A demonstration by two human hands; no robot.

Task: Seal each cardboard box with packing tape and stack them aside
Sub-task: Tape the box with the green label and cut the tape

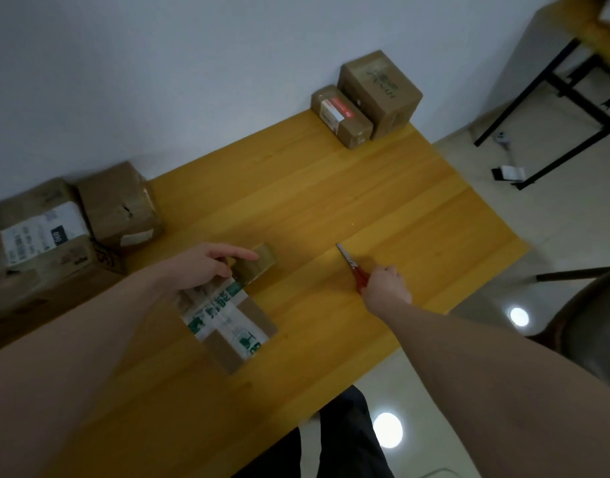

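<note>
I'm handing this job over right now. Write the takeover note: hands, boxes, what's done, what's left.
Left hand holds the tape roll at the far end of the small box.
Right hand grips the red-handled scissors on the table.
The small box already carries printed tape.
Two boxes stand far right, more boxes at left.
Left: finish and stack.
</note>
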